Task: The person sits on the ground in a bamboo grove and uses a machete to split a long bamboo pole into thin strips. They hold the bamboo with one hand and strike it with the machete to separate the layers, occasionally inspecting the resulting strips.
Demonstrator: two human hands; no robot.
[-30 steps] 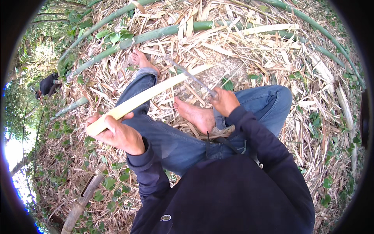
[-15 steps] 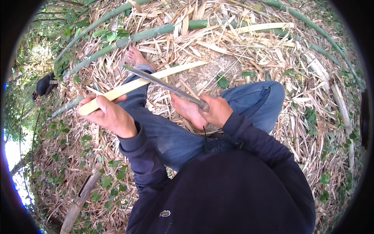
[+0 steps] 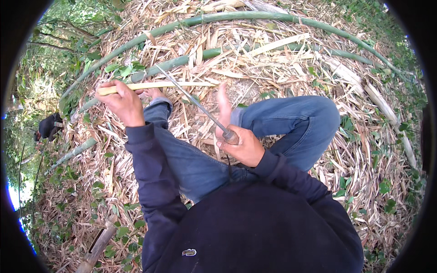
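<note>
Holding a pale yellow strip (image 3: 182, 85) out front, the left hand (image 3: 122, 102) is gripping it near one end, so that grip is closed. The strip's running pretty much level off to the right, and its thin end is sitting right by the toes of a bare foot (image 3: 223, 107); can't tell if they're actually touching. Meanwhile the right hand (image 3: 246, 148) is wrapping round the handle (image 3: 231, 138) of a long knife, so that grip's closed too. Its blade (image 3: 193, 101) is pointing up and left and crossing the strip partway along, though I honestly can't tell if metal is meeting strip. Both legs are wearing blue jeans (image 3: 291, 123). Dry leaf litter (image 3: 364, 195) is covering the ground all around, and green bamboo poles (image 3: 255, 16) are lying across it up ahead. Someone in dark clothing (image 3: 49, 126) is showing way off left.
</note>
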